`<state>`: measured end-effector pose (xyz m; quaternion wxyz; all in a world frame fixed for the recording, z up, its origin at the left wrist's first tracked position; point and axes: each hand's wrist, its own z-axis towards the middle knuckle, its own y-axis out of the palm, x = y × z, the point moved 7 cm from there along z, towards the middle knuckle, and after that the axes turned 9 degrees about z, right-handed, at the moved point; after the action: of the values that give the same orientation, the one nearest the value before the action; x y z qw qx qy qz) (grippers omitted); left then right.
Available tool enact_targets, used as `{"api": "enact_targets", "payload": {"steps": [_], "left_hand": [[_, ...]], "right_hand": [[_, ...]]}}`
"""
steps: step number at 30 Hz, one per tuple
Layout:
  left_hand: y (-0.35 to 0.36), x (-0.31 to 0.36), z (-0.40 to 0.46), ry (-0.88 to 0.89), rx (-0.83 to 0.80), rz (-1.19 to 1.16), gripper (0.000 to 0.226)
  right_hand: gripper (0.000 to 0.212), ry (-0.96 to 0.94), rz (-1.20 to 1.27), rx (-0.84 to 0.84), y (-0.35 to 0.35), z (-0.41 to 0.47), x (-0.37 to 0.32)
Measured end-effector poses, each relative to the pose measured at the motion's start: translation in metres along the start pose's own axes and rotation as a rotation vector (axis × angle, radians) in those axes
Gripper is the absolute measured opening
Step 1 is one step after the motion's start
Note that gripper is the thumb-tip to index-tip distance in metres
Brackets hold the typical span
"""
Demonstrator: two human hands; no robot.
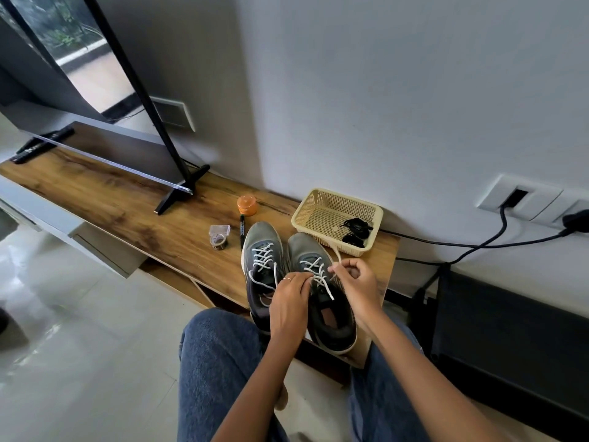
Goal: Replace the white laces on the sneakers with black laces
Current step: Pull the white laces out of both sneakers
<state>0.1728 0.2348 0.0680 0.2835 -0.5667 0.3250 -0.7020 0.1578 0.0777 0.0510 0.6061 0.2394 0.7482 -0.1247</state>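
On the wooden shelf (127, 205), sneakers (261, 250) sit against the wall (382, 90).

Two sneakers (296, 282) sit side by side on shelf (127, 205), near its right end. Basket (334, 215) just behind right sneaker, laces (355, 231) inside it. Pen (242, 231) just left of left sneaker. Tape roll (219, 241) left of pen. Jar (247, 205) behind pen. TV (95, 90) far left of sneakers, on same shelf.
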Motion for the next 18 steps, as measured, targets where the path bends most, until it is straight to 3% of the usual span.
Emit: {"api": "enact_targets", "payload": {"steps": [6,11,18], "left_hand": [[0.005,0.002,0.008,-0.071,-0.093,-0.002,0.033],[0.009,0.000,0.013,-0.069,-0.134,0.015,0.018],[0.014,-0.001,0.009,-0.133,-0.186,0.052,0.031]], "right_hand": [[0.003,-0.045,0.080,0.149,-0.031,0.006,-0.018],[0.009,-0.095,-0.200,0.213,-0.056,0.006,-0.014],[0.009,-0.413,-0.622,-0.063,-0.005,-0.010,-0.034]]}}
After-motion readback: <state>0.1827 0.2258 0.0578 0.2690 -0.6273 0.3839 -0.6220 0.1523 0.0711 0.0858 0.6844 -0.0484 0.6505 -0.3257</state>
